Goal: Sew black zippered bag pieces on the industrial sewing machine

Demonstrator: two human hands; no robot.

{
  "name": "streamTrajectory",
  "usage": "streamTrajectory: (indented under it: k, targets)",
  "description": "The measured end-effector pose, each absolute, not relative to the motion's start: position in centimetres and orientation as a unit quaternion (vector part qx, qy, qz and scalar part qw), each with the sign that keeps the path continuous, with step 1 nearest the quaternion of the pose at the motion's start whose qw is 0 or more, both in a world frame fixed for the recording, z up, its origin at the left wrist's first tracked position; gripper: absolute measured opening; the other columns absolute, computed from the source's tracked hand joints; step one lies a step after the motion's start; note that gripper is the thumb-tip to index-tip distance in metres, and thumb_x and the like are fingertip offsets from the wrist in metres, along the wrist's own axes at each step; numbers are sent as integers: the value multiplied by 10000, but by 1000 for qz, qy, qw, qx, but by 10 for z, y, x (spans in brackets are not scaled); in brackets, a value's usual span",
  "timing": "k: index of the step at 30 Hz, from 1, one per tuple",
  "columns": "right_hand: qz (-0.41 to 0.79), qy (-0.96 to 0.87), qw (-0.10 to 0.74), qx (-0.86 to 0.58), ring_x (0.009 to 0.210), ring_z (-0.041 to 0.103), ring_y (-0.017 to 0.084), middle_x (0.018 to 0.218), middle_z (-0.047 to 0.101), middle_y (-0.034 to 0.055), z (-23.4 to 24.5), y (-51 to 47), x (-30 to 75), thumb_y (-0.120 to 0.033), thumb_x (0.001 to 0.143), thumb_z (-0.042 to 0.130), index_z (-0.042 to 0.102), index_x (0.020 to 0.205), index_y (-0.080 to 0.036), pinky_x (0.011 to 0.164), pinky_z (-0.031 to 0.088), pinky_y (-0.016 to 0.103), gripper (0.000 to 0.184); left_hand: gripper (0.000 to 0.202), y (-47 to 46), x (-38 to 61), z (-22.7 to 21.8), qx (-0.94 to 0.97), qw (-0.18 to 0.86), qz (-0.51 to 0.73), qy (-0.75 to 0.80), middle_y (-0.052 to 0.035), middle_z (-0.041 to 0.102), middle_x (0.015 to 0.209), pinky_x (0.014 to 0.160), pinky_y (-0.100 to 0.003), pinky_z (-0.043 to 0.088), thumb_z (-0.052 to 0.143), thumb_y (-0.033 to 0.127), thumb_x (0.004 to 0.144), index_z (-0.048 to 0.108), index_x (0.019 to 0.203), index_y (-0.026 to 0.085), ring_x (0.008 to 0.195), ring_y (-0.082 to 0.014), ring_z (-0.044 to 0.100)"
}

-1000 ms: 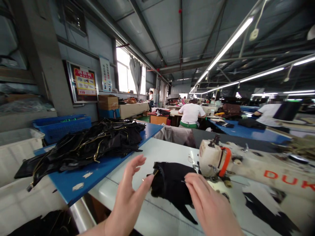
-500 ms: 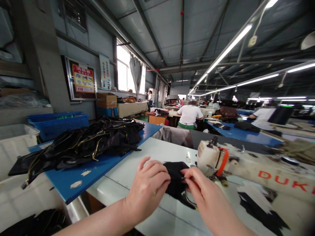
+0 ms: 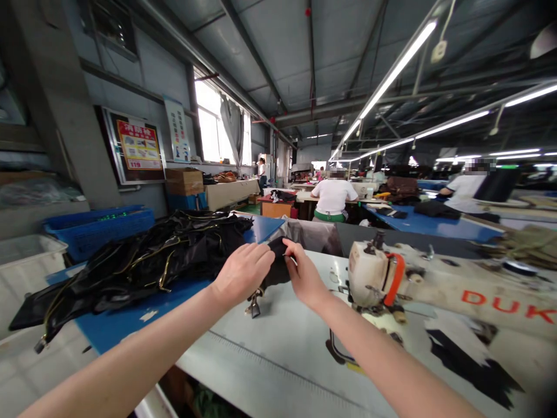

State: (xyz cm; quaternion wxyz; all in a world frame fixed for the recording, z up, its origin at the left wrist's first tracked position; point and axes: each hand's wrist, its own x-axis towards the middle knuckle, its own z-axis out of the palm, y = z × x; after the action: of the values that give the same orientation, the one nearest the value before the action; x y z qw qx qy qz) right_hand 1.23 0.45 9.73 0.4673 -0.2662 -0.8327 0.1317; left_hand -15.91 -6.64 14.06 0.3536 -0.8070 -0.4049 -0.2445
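Observation:
Between my two hands a black fabric piece (image 3: 278, 268) is held up over the pale sewing table (image 3: 243, 348). My left hand (image 3: 244, 271) is closed on its left side, the fingers curled over the cloth. Below that hand hangs a metal zipper pull (image 3: 254, 306), apparently joined to the piece. My right hand (image 3: 304, 274) pinches the upper right edge between thumb and fingers. To the right stands a cream sewing machine (image 3: 369, 276) with an orange band, apart from the fabric. My left hand covers part of the cloth.
A heap of black pieces with gold zippers (image 3: 143, 255) lies on a blue board (image 3: 174, 302) at left. Behind it is a blue crate (image 3: 98, 229). Black scraps (image 3: 472, 366) lie by the machine. A person in white (image 3: 334, 196) sits ahead.
Both hands have moved forward and left with the black fabric, away from the machine's needle area. The zipper pull now shows beneath my left hand.

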Motion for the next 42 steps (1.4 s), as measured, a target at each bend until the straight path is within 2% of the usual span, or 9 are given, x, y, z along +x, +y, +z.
streamTrajectory:
  k: [5, 9, 15, 21, 24, 29, 33, 39, 42]
  targets:
    - [100, -884, 389, -240, 1185, 484, 236, 1284, 526, 119, 53, 1, 36, -153, 906, 359, 473, 1167, -205, 986, 393, 416, 289, 185, -80, -142, 99, -860, 307, -171, -369, -30, 537, 766, 626, -315, 403, 412, 109, 911, 514, 770, 172, 684, -184, 489]
    - [93, -889, 323, -312, 929, 618, 246, 1084, 637, 83, 22, -18, 71, -79, 854, 402, 555, 933, -218, 811, 466, 384, 222, 166, -81, -115, 48, -869, 169, -204, -419, -20, 540, 753, 633, -301, 425, 429, 74, 865, 499, 755, 178, 685, -175, 500]
    - [119, -847, 306, -419, 615, 603, 144, 743, 613, -5, 11, -38, 88, -54, 902, 306, 453, 958, -207, 562, 459, 236, 219, 127, -81, -92, 31, -835, 19, -270, -479, -4, 555, 787, 669, -274, 448, 468, 68, 810, 506, 809, 189, 749, -166, 542]
    - [107, -895, 252, -352, 1032, 596, 168, 1140, 615, 90, 8, -40, 120, 19, 843, 319, 474, 1116, -190, 850, 487, 303, 377, 142, -91, -66, 17, -876, 28, -181, -447, -30, 576, 806, 700, -326, 485, 466, 51, 828, 536, 802, 172, 754, -196, 543]
    - [73, -925, 199, -316, 1126, 549, 177, 1278, 558, 62, 15, -40, 136, 41, 821, 363, 559, 1051, -205, 933, 444, 301, 390, 158, -98, -47, 9, -893, 55, -121, -429, -56, 586, 836, 725, -388, 498, 444, 59, 846, 560, 815, 161, 774, -225, 543]
    - [-15, -927, 147, -343, 931, 600, 228, 1122, 615, 76, 21, -39, 150, 15, 841, 458, 613, 842, -171, 802, 490, 359, 242, 99, -106, -20, 17, -887, 20, -123, -445, -88, 590, 907, 838, -460, 479, 517, 194, 853, 603, 875, 151, 894, -264, 545]
    - [-50, -924, 130, -357, 865, 572, 219, 868, 625, 41, 17, -42, 162, -33, 859, 510, 625, 811, -172, 738, 493, 332, 187, 151, -102, -14, 31, -900, -32, -107, -421, -93, 603, 929, 868, -419, 472, 505, 220, 873, 635, 907, 153, 917, -249, 561]
    - [-36, -927, 158, -339, 1070, 532, 213, 1139, 623, 60, 10, -66, 171, -90, 890, 513, 645, 1035, -175, 949, 438, 354, 214, 259, -103, -26, 39, -914, -62, -93, -389, -82, 621, 1042, 920, -400, 446, 523, 168, 848, 595, 1097, 166, 984, -241, 566]
    - [16, -929, 184, -319, 1082, 547, 195, 1140, 645, 51, 9, -79, 170, -92, 876, 525, 630, 1112, -187, 998, 414, 344, 276, 244, -97, -35, 49, -922, -108, -92, -361, -53, 649, 1027, 896, -339, 462, 520, 157, 853, 606, 1079, 189, 970, -212, 591]
